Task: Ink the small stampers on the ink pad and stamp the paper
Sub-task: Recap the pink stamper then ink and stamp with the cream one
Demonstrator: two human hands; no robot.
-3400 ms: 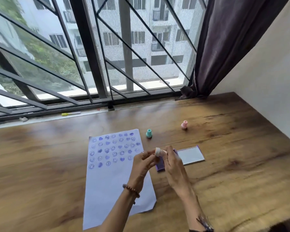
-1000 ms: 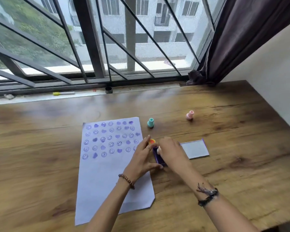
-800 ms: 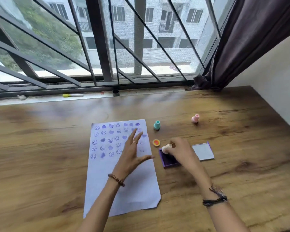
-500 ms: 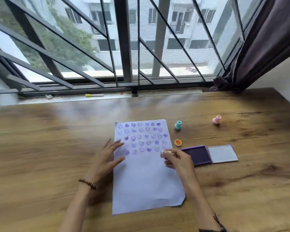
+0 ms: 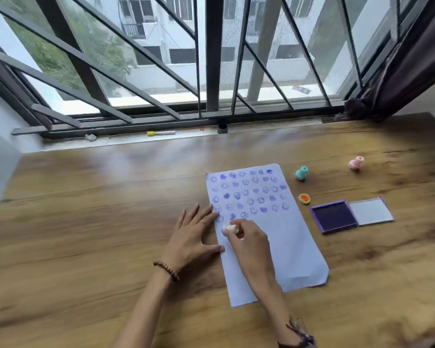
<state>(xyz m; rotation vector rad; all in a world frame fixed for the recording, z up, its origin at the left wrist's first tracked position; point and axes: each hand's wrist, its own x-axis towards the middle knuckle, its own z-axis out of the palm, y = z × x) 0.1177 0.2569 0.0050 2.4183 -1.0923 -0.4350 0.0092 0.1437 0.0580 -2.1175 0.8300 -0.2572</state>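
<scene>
A white paper (image 5: 286, 247) lies on the wooden table, its upper half covered with rows of purple smiley and heart stamps. My right hand (image 5: 249, 242) grips a small cream stamper (image 5: 229, 229) and holds it against the paper's left side, just below the last stamped row. My left hand (image 5: 192, 237) lies flat with fingers spread, pressing on the paper's left edge. The open purple ink pad (image 5: 333, 217) sits to the right of the paper with its lid (image 5: 370, 212) folded out.
A teal stamper (image 5: 301, 173) and a pink stamper (image 5: 356, 163) stand beyond the ink pad. A round orange cap (image 5: 304, 198) lies between paper and pad. The window sill holds a yellow marker (image 5: 160, 133). A dark curtain (image 5: 399, 66) hangs at the right.
My right hand took the cream stamper off the ink pad and carried it left across the paper to its left side. My left hand moved to the paper's left edge and settled flat.
</scene>
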